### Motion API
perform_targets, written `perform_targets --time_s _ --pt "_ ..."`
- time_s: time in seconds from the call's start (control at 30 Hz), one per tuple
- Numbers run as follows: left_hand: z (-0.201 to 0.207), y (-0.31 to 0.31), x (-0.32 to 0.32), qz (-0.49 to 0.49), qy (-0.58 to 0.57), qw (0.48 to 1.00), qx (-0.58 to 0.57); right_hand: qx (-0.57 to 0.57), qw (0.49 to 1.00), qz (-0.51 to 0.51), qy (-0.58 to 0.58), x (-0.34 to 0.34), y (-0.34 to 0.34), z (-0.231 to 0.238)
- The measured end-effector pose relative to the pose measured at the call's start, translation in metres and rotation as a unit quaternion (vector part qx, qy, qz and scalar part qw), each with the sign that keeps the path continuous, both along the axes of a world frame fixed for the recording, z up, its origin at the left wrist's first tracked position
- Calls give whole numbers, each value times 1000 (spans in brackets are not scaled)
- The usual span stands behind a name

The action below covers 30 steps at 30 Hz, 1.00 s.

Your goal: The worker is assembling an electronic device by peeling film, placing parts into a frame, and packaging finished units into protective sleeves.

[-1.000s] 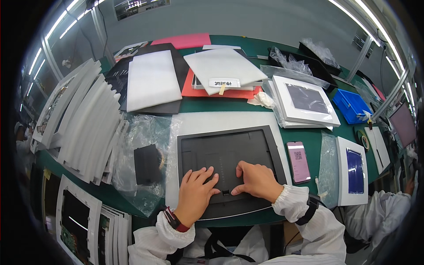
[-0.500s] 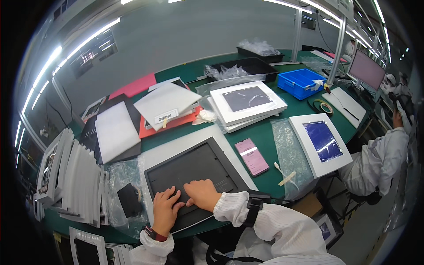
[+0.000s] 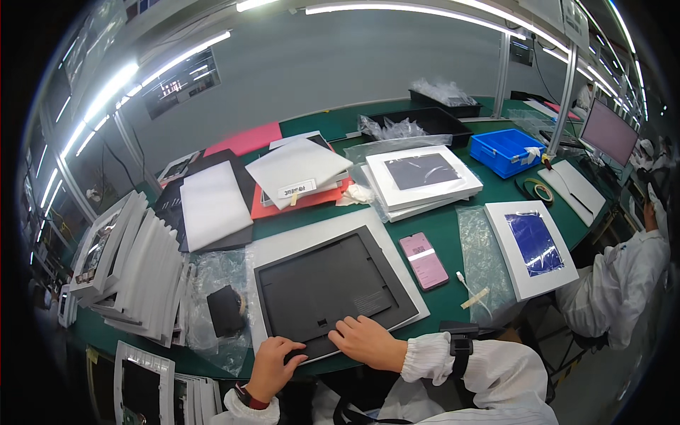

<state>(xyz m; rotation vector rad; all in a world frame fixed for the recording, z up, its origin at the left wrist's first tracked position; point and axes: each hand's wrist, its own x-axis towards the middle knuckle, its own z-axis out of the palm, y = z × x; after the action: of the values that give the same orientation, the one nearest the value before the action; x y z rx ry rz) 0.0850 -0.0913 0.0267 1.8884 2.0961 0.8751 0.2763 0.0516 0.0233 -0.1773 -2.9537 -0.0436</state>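
Note:
A flat black rectangular frame (image 3: 312,276) with a recessed panel lies on a white foam sheet (image 3: 414,301) in front of me. My left hand (image 3: 275,365) is at the near left part of its front edge, thumb and forefinger bent around that edge. Further right, my right hand (image 3: 368,343) rests on the frame near the same edge, with its fingers spread and bent on the black surface. A small slot shows in the panel just beyond the fingers. What lies under the right palm is hidden.
Left stands a row of white frames (image 3: 145,273), beside a black pouch (image 3: 225,312) on bubble wrap. A pink phone (image 3: 423,261), a boxed frame (image 3: 531,251) and a white cable (image 3: 471,294) lie right. Behind are foam sheets (image 3: 216,205), a blue bin (image 3: 506,152) and a seated person (image 3: 616,283).
Both hands have moved from the middle of the black frame to its near edge and farther apart. The whole view has shifted, so the bench things appear farther right.

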Motion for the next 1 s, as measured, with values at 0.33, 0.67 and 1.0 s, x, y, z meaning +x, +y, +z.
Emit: perform_targets --time_s 0.33,0.67,1.0 --pt "9 -6 -20 13 -153 988 -29 31 994 104 -18 -9 -3 -3" --pt "33 26 -86 -31 1 998 62 -30 984 122 127 -21 35 94" --pt "20 102 -146 67 -230 941 238 -130 789 -113 589 -37 150 89"
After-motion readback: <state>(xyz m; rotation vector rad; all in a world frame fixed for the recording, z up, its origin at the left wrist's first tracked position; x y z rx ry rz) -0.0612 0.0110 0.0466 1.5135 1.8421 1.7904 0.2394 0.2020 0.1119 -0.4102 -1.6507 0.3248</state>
